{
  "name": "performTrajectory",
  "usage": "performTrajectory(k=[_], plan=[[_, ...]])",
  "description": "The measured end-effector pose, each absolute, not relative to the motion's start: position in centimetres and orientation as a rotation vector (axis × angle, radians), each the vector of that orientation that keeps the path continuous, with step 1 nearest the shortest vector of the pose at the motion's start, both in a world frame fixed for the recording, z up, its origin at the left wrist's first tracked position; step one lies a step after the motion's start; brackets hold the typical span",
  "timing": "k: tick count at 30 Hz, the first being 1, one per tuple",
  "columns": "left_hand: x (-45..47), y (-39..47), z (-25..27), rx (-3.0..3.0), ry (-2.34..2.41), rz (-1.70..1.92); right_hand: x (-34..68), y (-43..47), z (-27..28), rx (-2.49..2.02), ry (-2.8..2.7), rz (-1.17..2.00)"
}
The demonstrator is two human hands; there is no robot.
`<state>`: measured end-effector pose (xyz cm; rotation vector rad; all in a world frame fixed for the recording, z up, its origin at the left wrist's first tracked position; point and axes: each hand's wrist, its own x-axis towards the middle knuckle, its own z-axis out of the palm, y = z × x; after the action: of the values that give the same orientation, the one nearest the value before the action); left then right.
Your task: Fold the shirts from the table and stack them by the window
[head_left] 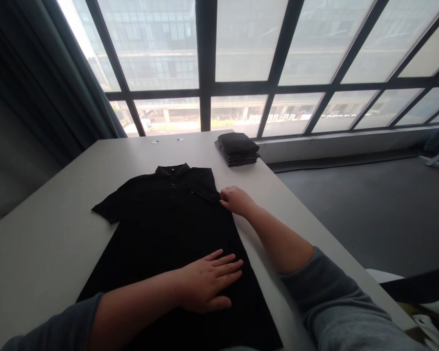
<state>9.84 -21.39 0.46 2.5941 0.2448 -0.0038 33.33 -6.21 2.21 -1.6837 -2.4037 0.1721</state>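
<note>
A black polo shirt (161, 229) lies spread on the white table, front side up, with its buttoned collar toward the window. Its left-side sleeve sticks out flat, while the sleeve on the right is folded inward over the chest. My left hand (208, 282) rests flat on the lower right part of the shirt, fingers spread. At the shirt's right edge, just below the folded sleeve, my right hand (236, 200) is closed in a pinch on the fabric. The shirt's bottom hem is out of view.
A stack of folded dark garments (237, 148) sits at the far right corner of the white table (40, 219). Two small round white-rimmed fittings (180, 140) are near the far edge. Beyond stand a large window (241, 44) and a dark curtain (51, 68). Grey floor lies right.
</note>
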Motion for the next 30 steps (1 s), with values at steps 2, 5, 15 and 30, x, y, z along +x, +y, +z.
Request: performTrajectory(k=[2,5,15,30], plan=[[10.2,-20.7,0.6,2.610,0.242,0.092,33.2,-7.4,1.4,-1.767,-2.461,0.155],[11.1,-17.1,0.9,2.687,0.556,0.331,33.4,-8.0,1.0,-1.879,-2.434,0.198],[14.9,3.2,0.1,2.693,1.422,0.176,32.5,-5.7,0.2,-1.723,-2.430,0.031],[16.8,9.0,-3.2,2.419,1.777,0.043,32.9,-7.1,2.0,-1.844,-2.574,0.063]])
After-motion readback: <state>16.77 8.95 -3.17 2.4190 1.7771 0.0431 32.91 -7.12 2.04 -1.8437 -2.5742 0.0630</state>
